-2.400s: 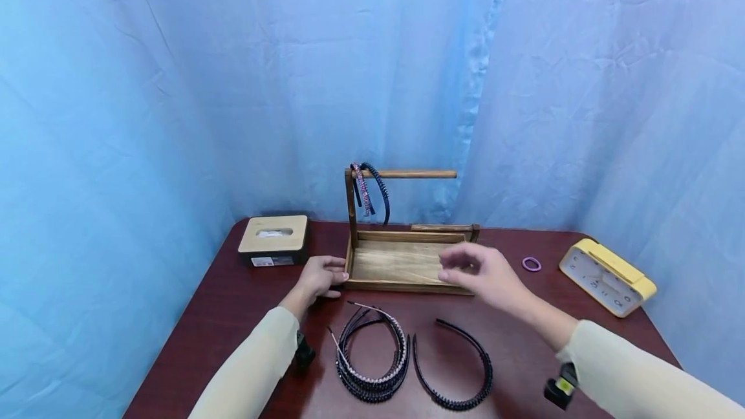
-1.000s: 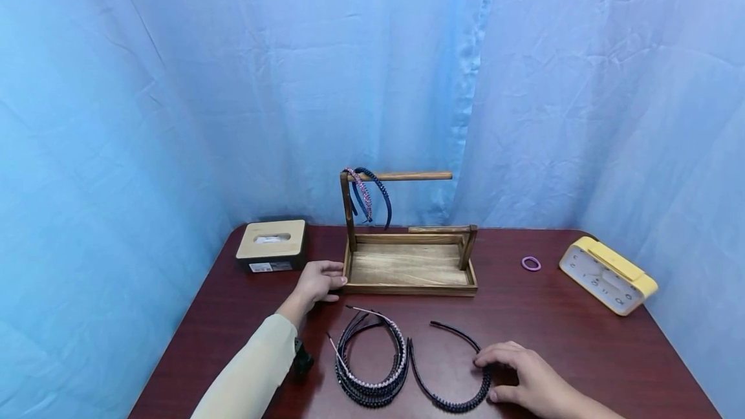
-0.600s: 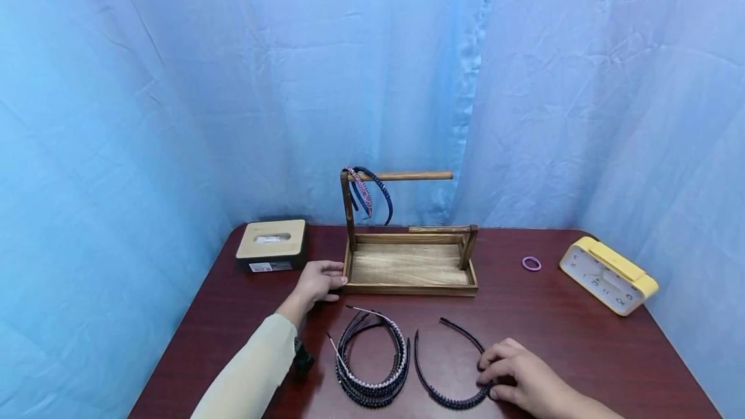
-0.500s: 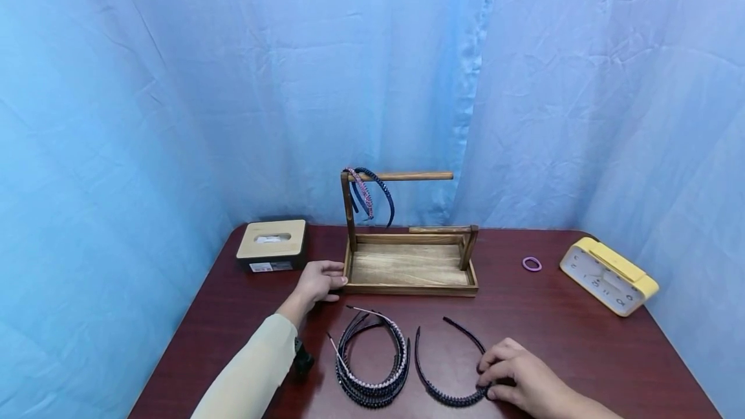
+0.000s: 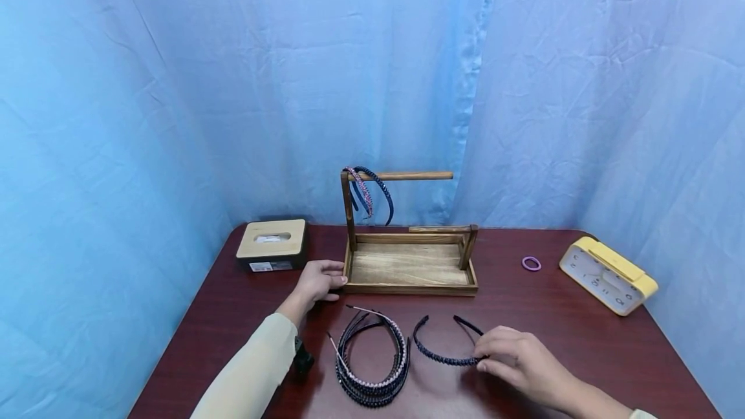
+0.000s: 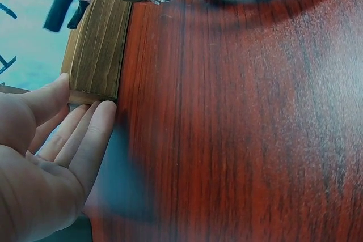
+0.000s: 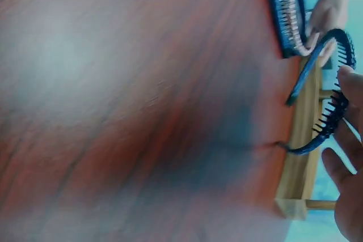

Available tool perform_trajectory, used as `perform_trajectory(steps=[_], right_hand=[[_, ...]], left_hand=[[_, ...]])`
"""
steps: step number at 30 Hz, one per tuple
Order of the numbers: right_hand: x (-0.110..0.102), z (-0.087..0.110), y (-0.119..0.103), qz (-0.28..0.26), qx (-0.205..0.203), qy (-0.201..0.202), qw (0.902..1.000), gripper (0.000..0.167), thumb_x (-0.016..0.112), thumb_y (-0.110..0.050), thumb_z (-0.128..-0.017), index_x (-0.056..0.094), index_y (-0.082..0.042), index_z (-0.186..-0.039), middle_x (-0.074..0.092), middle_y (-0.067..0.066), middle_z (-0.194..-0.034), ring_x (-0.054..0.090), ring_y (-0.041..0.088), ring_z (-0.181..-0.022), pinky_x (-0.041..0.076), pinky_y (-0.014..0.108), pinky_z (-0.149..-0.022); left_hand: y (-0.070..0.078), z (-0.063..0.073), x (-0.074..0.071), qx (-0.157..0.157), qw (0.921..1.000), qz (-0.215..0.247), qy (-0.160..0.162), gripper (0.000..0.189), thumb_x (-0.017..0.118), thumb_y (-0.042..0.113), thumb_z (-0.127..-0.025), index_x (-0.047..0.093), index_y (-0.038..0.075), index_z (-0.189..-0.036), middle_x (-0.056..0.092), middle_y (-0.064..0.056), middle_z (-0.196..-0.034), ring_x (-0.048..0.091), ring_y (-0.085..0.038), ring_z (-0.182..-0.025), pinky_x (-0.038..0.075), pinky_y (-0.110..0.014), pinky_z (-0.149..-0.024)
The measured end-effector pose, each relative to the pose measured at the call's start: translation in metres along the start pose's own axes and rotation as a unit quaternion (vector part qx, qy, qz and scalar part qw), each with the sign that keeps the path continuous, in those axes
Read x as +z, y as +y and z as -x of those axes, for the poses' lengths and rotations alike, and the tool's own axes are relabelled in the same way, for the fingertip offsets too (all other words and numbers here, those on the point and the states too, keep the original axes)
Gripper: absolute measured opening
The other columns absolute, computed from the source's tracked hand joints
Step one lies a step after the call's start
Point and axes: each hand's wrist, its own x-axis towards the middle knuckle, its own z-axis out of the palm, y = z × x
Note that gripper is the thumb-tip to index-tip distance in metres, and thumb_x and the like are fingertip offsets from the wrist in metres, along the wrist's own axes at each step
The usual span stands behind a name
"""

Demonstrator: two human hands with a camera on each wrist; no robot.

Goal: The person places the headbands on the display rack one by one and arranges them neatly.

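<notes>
My right hand (image 5: 518, 361) pinches a dark beaded headband (image 5: 445, 359) by its bumpy curve. In the right wrist view this headband (image 7: 334, 111) hangs between thumb and fingers, its two ends free, over a blurred shadow on the table. My left hand (image 5: 314, 286) grips the left end of a wooden stand (image 5: 410, 289); in the left wrist view its thumb is at the top edge and its fingers (image 6: 96, 131) lie against the end face. On the stand's upper bar (image 5: 416, 175) hang a pink headband (image 5: 362, 189) and a dark headband (image 5: 382, 189).
Several stacked headbands (image 5: 372, 399), one pale and beaded on top, lie in front of the stand. A tissue box (image 5: 273, 247) stands at back left. At right are a purple ring (image 5: 531, 264) and a yellow clock (image 5: 608, 277). Blue curtains (image 5: 372, 83) surround the table.
My right hand came from near the stand down to the lone headband, took hold of its right side and tilted it up off the table. My left hand stayed at the stand.
</notes>
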Motion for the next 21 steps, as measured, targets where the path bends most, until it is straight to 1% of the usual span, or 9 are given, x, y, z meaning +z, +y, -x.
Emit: perform_trajectory(steps=[2,3,6,9,12,15,17,18,21], right_hand=[[-0.003,-0.004,-0.006,-0.019,0.043,-0.014,0.9988,0.024,0.081,-0.01,-0.089,0.075,-0.028,-0.104,0.072,-0.014,-0.101,0.067,0.002,-0.091,0.053,0.014,-0.078],[-0.004,-0.007,-0.009,-0.029,0.058,-0.021,0.9977,0.022,0.08,-0.011,-0.09,0.075,-0.028,-0.103,0.073,-0.014,-0.1,0.068,0.002,-0.09,0.055,0.016,-0.076],[-0.008,-0.014,-0.016,-0.068,0.096,-0.036,0.9924,0.018,0.078,-0.013,-0.091,0.074,-0.027,-0.103,0.073,-0.014,-0.097,0.069,0.002,-0.086,0.058,0.022,-0.072],[-0.013,-0.021,-0.021,-0.117,0.128,-0.046,0.9838,0.018,0.078,-0.012,-0.091,0.074,-0.022,-0.105,0.074,-0.01,-0.094,0.07,0.005,-0.083,0.059,0.025,-0.07],[-0.017,-0.028,-0.024,-0.18,0.169,-0.054,0.9676,0.02,0.077,-0.01,-0.092,0.074,-0.013,-0.112,0.076,-0.002,-0.096,0.072,0.007,-0.083,0.06,0.027,-0.069],[-0.023,-0.036,-0.026,-0.245,0.211,-0.06,0.9445,0.03,0.074,-0.007,-0.094,0.069,-0.001,-0.123,0.075,0.008,-0.101,0.073,0.009,-0.087,0.062,0.029,-0.071],[-0.028,-0.041,-0.026,-0.283,0.237,-0.059,0.9275,0.036,0.073,-0.004,-0.094,0.065,0.006,-0.128,0.074,0.013,-0.103,0.073,0.01,-0.089,0.063,0.032,-0.072],[-0.03,-0.044,-0.027,-0.294,0.248,-0.059,0.9213,0.038,0.073,-0.003,-0.094,0.063,0.008,-0.129,0.074,0.014,-0.105,0.073,0.01,-0.091,0.063,0.032,-0.073],[-0.038,-0.053,-0.031,-0.31,0.268,-0.053,0.9108,0.042,0.073,-0.003,-0.094,0.061,0.011,-0.131,0.074,0.013,-0.108,0.073,0.01,-0.094,0.063,0.033,-0.076]], left_hand=[[0.0,0.0,0.0,-0.001,1.0,-0.001,0.001,0.041,0.071,0.002,-0.095,0.065,0.003,-0.136,0.07,-0.021,-0.126,0.073,-0.025,-0.104,0.064,-0.043,-0.071],[0.0,0.0,0.0,-0.002,1.0,-0.001,0.001,0.041,0.071,0.002,-0.095,0.065,0.003,-0.136,0.07,-0.021,-0.127,0.073,-0.025,-0.104,0.064,-0.043,-0.071],[0.001,0.0,0.0,-0.003,1.0,-0.003,0.002,0.041,0.072,0.002,-0.095,0.065,0.003,-0.136,0.07,-0.021,-0.128,0.072,-0.026,-0.106,0.064,-0.043,-0.072],[0.001,0.001,0.0,-0.005,1.0,-0.002,0.003,0.041,0.072,0.002,-0.095,0.065,0.004,-0.136,0.069,-0.022,-0.129,0.072,-0.027,-0.108,0.064,-0.044,-0.073],[0.001,0.0,0.0,-0.007,1.0,-0.003,0.004,0.041,0.072,0.003,-0.095,0.066,0.004,-0.136,0.069,-0.021,-0.129,0.072,-0.027,-0.108,0.064,-0.044,-0.074],[0.001,0.0,0.0,-0.007,1.0,-0.004,0.005,0.041,0.072,0.003,-0.095,0.066,0.005,-0.135,0.069,-0.021,-0.128,0.072,-0.027,-0.107,0.064,-0.044,-0.073],[0.001,0.0,0.0,-0.006,1.0,-0.006,0.005,0.041,0.072,0.003,-0.095,0.066,0.004,-0.136,0.069,-0.021,-0.128,0.072,-0.027,-0.107,0.064,-0.044,-0.073],[0.001,0.0,0.0,-0.006,0.9999,-0.006,0.005,0.041,0.072,0.002,-0.095,0.066,0.004,-0.136,0.069,-0.021,-0.128,0.072,-0.027,-0.107,0.064,-0.044,-0.073],[0.001,0.0,0.0,-0.008,0.9999,-0.007,0.003,0.042,0.072,0.002,-0.095,0.065,0.004,-0.136,0.069,-0.021,-0.128,0.072,-0.027,-0.107,0.064,-0.043,-0.072]])
